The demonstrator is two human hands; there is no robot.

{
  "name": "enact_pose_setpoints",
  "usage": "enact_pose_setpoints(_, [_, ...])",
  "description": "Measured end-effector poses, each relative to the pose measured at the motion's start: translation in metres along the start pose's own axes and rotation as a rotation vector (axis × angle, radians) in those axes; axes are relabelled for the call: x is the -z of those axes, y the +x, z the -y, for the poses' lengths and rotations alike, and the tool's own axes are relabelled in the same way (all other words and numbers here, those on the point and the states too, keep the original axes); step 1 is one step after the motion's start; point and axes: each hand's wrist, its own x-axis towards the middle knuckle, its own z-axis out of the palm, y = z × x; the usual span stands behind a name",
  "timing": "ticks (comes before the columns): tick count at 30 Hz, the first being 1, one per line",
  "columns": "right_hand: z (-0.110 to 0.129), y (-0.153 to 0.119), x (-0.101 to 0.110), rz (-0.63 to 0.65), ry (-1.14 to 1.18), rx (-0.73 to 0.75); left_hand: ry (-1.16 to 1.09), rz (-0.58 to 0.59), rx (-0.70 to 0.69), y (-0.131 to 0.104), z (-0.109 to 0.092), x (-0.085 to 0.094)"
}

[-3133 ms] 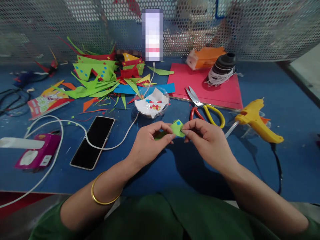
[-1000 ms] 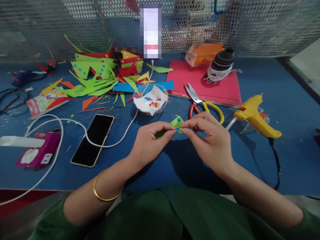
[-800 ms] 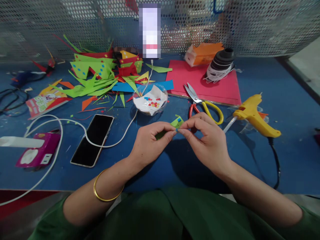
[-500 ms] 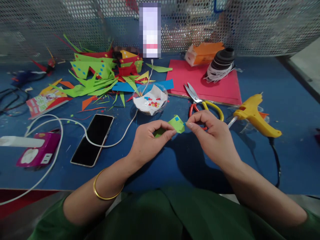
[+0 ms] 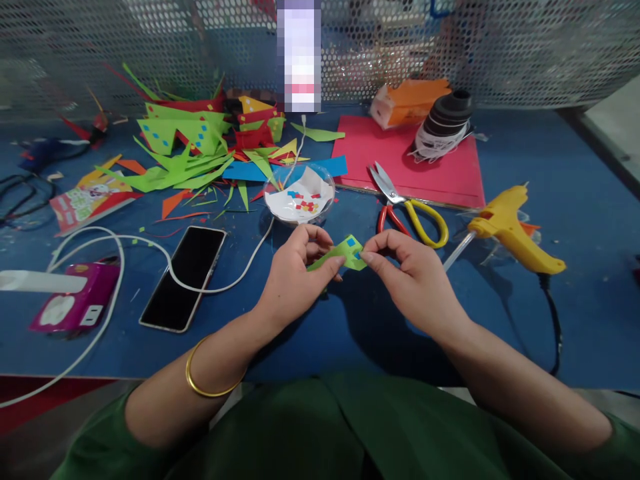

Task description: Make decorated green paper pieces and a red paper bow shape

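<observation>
My left hand (image 5: 303, 280) pinches a folded green paper piece (image 5: 341, 249) between thumb and fingers, above the table in front of me. One small blue paper square (image 5: 351, 242) lies on the green paper near its upper edge. My right hand (image 5: 413, 283) is closed at the paper's right end, its thumb and forefinger on a second blue paper square (image 5: 357, 255) against the green surface. Whether these fingertips also grip the green paper I cannot tell. Just beyond my hands, a clear bowl (image 5: 325, 208) holds white paper with tiny red, blue and yellow squares.
Scissors (image 5: 393, 193) and a yellow glue gun (image 5: 515, 227) lie to the right. Behind them are red sheets (image 5: 360, 147) and a string-wound black cone (image 5: 443, 123). A phone (image 5: 185, 280), white cable (image 5: 245, 273), purple box (image 5: 80, 297) and green scraps (image 5: 175, 172) occupy the left.
My right hand has moved slightly left, bringing the blue square from beside the green paper onto it. The fingers of my left hand have shifted a little around the paper.
</observation>
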Motion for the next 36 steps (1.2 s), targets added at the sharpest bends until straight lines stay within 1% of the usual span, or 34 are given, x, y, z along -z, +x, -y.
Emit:
enact_pose_setpoints(2, [-0.001, -0.001, -0.001, 0.006, -0.018, 0.000, -0.058, 0.045, 0.069, 0.001, -0.001, 0.000])
enact_pose_setpoints(4, [-0.003, -0.002, -0.002, -0.010, -0.048, 0.042, -0.079, 0.078, 0.127, 0.001, -0.002, 0.000])
enact_pose_setpoints(8, [-0.006, -0.003, -0.007, -0.058, -0.099, 0.165, -0.104, 0.078, 0.205, -0.001, -0.003, 0.001])
enact_pose_setpoints(18, [-0.008, -0.003, -0.012, -0.111, -0.128, 0.170, -0.130, 0.090, 0.220, -0.001, -0.006, 0.001])
enact_pose_setpoints(25, [-0.005, -0.004, -0.013, -0.097, -0.126, 0.162, -0.155, 0.070, 0.198, 0.000, 0.000, 0.001])
enact_pose_setpoints(30, [-0.003, -0.004, -0.012, -0.087, -0.114, 0.151, -0.127, 0.062, 0.195, 0.000, -0.002, 0.000])
enact_pose_setpoints(33, [-0.003, -0.003, -0.011, -0.089, -0.085, 0.122, -0.122, 0.053, 0.207, 0.000, -0.003, 0.000])
enact_pose_setpoints(36, [-0.004, -0.003, -0.011, -0.108, 0.018, 0.041, -0.145, 0.022, 0.217, 0.000, -0.003, 0.000])
